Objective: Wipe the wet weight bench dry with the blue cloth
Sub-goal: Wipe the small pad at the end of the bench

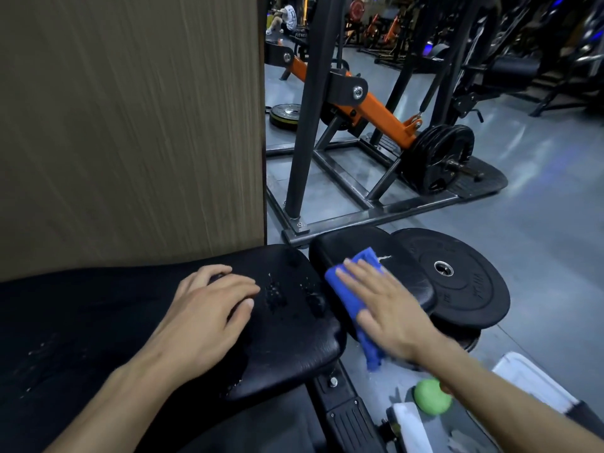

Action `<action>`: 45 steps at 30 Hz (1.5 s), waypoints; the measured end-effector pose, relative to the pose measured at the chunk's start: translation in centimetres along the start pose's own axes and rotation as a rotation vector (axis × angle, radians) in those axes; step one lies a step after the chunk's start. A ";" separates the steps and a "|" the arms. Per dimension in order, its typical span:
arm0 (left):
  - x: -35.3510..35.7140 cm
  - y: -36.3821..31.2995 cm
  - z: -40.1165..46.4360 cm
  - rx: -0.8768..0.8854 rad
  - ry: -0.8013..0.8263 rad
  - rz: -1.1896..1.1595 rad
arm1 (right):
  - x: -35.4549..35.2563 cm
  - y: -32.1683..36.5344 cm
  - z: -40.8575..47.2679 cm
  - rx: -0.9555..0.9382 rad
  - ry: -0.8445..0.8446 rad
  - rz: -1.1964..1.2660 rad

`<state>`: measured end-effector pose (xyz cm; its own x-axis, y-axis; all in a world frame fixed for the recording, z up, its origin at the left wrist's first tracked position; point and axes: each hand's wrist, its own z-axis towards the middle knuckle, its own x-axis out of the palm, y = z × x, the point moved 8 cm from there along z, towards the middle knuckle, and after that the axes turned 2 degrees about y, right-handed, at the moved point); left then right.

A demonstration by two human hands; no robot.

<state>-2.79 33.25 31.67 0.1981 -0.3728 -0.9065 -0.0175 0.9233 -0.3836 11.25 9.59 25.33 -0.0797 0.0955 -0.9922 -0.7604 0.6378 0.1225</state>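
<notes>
The black padded weight bench runs from the lower left to the centre, with water drops glinting on its main pad near the middle. A smaller black pad sits just past its end. My right hand lies flat, fingers spread, pressing the blue cloth onto that smaller pad; the cloth's lower end hangs off the pad's edge. My left hand rests on the main pad with curled fingers and holds nothing.
A wood-grain panel stands right behind the bench. Black weight plates lie stacked on the floor to the right. A black and orange plate-loaded machine stands beyond. A green ball and white objects lie at lower right.
</notes>
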 end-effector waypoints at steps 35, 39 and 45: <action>7.2 -6.6 0.8 0.348 0.176 0.158 | -0.4 -4.1 -2.7 0.476 -0.333 0.061; 7.2 -7.1 1.0 0.338 0.164 0.136 | 1.3 1.7 -5.6 0.105 -0.299 0.023; 7.1 -7.1 0.6 0.303 0.137 0.127 | -1.3 -9.3 -0.8 0.456 -0.208 0.052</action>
<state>-0.69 24.15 28.09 0.0796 -0.2431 -0.9667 0.2618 0.9409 -0.2151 17.92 2.97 25.44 0.0555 0.2568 -0.9649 -0.3965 0.8926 0.2147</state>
